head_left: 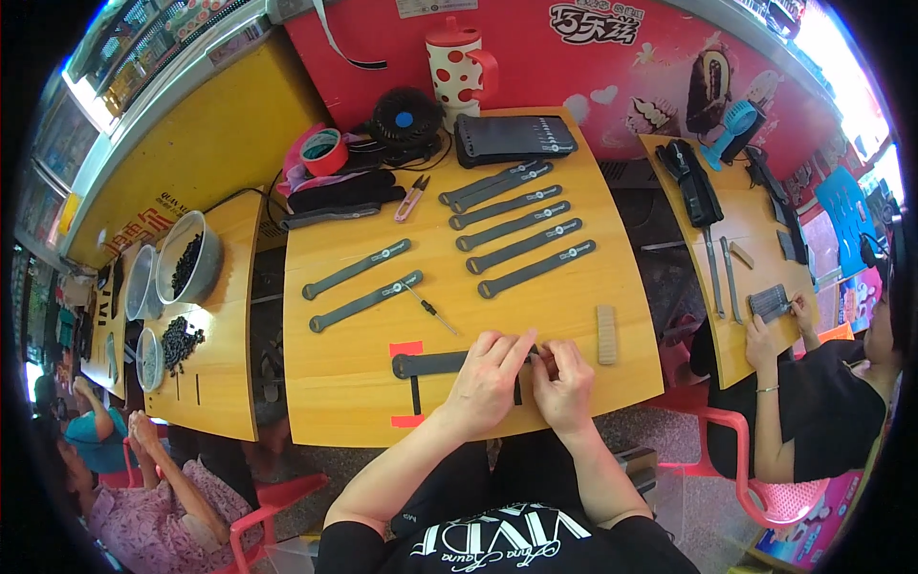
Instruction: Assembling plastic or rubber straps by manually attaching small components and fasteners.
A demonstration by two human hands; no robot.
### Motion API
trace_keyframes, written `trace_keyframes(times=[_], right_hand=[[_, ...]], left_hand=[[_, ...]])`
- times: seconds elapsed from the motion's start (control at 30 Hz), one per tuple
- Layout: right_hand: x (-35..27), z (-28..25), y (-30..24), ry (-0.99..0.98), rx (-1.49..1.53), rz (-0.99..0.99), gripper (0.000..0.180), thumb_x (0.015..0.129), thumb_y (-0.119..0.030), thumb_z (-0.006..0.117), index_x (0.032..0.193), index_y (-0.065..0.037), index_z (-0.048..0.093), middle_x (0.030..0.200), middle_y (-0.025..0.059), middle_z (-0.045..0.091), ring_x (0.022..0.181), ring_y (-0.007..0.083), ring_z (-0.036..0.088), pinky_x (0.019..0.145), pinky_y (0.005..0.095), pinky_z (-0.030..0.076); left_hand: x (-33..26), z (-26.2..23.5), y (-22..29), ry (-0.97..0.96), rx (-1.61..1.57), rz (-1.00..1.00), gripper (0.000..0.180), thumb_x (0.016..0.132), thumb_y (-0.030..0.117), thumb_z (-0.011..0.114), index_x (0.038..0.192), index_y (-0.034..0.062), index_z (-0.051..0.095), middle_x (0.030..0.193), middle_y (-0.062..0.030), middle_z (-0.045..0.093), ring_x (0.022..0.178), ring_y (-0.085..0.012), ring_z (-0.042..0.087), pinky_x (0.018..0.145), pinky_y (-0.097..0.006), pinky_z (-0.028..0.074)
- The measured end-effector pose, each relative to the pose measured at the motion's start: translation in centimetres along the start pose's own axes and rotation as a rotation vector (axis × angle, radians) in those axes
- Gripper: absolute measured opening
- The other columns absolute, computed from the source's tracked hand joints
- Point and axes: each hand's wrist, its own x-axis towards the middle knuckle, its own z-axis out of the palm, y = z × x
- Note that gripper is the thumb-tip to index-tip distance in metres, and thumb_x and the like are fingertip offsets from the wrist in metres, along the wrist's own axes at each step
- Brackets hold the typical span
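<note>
Both my hands are down at the lower middle of the frame, working one dark grey strap that lies flat on the yellow wooden surface, between two red tape marks. My left hand lies over the strap's middle with its fingers pressed together and flat, pinning it. My right hand has its fingers pinching at the strap's right end; what's between them is too small to tell.

Tip from where I sit: keep the flat hand heavy so the strap stays lined up with the tape marks, and let only the pinching fingers do the fiddly bit. Looks like alignment matters more than speed here.

The small screwdriver sits just above, in easy reach. Finished-looking straps are fanned out in the upper middle, well apart, with two more straps at left and a tan ridged block just right of my hands.
</note>
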Motion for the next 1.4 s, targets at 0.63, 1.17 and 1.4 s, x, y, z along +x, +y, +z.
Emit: trace_keyframes(times=[0.63, 1.17, 1.4], right_hand=[[0.2, -0.5, 0.0, -0.076, 0.056, 0.096, 0.014, 0.076, 0.012, 0.063, 0.085, 0.002, 0.06, 0.08, 0.0145, 0.056, 0.07, 0.0287, 0.058, 0.059, 0.0345, 0.045], [0.2, -0.2, -0.6, -0.07, 0.001, 0.053, 0.012, 0.076, 0.011, 0.063, 0.084, 0.002, 0.06, 0.078, 0.0141, 0.056, 0.064, 0.0288, 0.057, 0.057, 0.0341, 0.045], [0.2, -0.7, -0.7, -0.016, 0.101, 0.045, 0.011, 0.08, 0.009, 0.064, 0.088, 0.002, 0.06, 0.078, 0.0105, 0.057, 0.06, 0.0187, 0.055, 0.053, 0.029, 0.043]], left_hand=[[-0.8, -5.9, -5.7, 0.229, 0.212, -0.1, 0.032, 0.074, 0.003, 0.067, 0.105, 0.0021, 0.063, 0.093, -0.0126, 0.062, 0.089, -0.0329, 0.055, 0.08, -0.044, 0.044], [-2.2, -10.4, -12.4, 0.093, 0.672, -0.604, 0.014, 0.078, 0.003, 0.062, 0.091, 0.001, 0.064, 0.099, -0.0154, 0.06, 0.099, -0.0328, 0.055, 0.079, -0.044, 0.042], [-3.5, -16.9, -9.2, 0.551, 0.602, -0.492, 0.003, 0.086, 0.005, 0.06, 0.084, 0.0044, 0.058, 0.08, -0.0122, 0.063, 0.077, -0.0343, 0.06, 0.067, -0.045, 0.042]])
